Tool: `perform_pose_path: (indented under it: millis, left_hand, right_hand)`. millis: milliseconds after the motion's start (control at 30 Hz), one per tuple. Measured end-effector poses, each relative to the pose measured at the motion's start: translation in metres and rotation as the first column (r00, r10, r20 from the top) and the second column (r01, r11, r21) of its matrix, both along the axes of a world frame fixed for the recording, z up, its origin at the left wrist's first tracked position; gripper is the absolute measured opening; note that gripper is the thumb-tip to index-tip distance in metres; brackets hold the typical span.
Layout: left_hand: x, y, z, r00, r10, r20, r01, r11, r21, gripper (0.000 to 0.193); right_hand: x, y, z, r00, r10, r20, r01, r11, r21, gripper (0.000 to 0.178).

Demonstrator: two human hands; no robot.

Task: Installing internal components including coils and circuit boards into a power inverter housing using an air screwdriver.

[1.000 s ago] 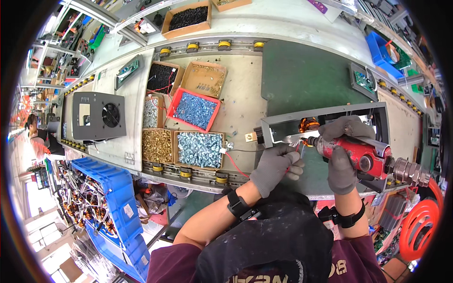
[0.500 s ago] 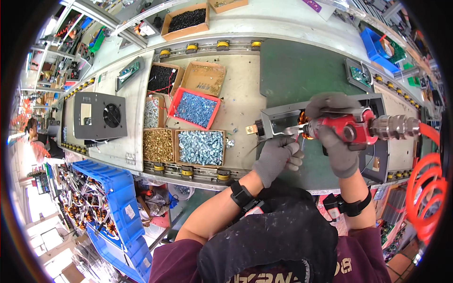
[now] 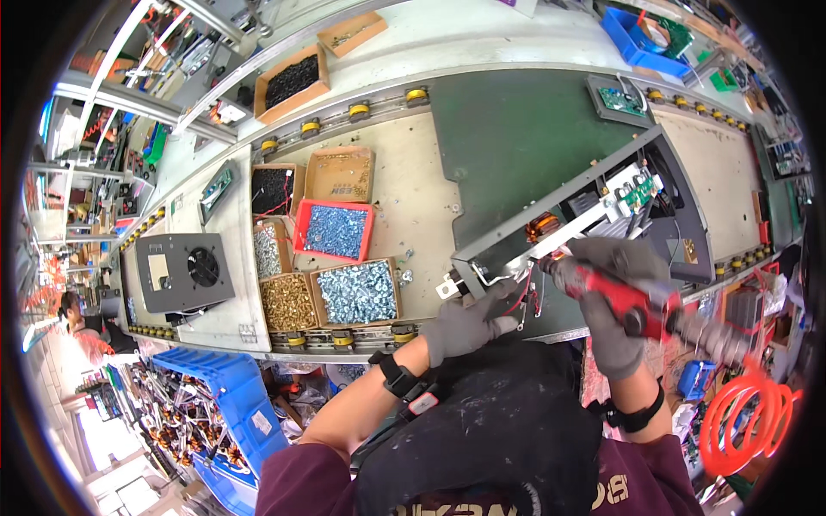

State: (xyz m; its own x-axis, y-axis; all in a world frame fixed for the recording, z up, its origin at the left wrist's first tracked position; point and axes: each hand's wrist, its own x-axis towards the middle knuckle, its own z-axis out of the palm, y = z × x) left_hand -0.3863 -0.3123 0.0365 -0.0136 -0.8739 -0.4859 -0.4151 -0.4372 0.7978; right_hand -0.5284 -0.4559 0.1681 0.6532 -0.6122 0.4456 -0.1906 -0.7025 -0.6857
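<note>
My right hand (image 3: 615, 331), in a grey glove, wraps round a red air screwdriver (image 3: 615, 297). Its tip points left, over the near side of an open dark metal chassis (image 3: 551, 202) that lies at a slant. My gloved left hand (image 3: 465, 329) grips the chassis's left end, thumb spread outward; its fingertips are partly hidden. Beside it are a white metal bar (image 3: 564, 234) and red and black wires (image 3: 529, 301) with ring ends. Inside the chassis sit a copper-wound coil (image 3: 542, 227) and a green circuit board (image 3: 637, 191).
Left of the chassis stand a red tray (image 3: 370, 232) of screws and several cardboard boxes (image 3: 397, 297) of small hardware. A closed grey case with a fan (image 3: 183, 272) lies further left. An orange-red coiled hose (image 3: 744, 421) hangs at the right. A blue crate (image 3: 249, 400) stands below the bench.
The chassis has turned, its right end swinging away and its inside coming into view. The screwdriver has moved down and tilted. My left hand has shifted left and down.
</note>
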Motion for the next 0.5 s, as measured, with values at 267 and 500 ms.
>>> perform_pose_path:
  millis: [267, 500]
  left_hand:
    - [0.013, -0.019, -0.007, 0.995, -0.039, -0.093, 0.038, 0.999, -0.012, 0.048]
    - [0.054, -0.051, 0.001, 0.996, 0.058, 0.072, -0.053, 0.996, -0.076, 0.042]
  right_hand:
    - [-0.031, -0.018, 0.012, 0.822, -0.302, 0.483, -0.046, 0.811, 0.584, 0.042]
    - [-0.232, 0.044, -0.147, 0.767, -0.598, -0.231, 0.533, 0.395, 0.748, 0.068]
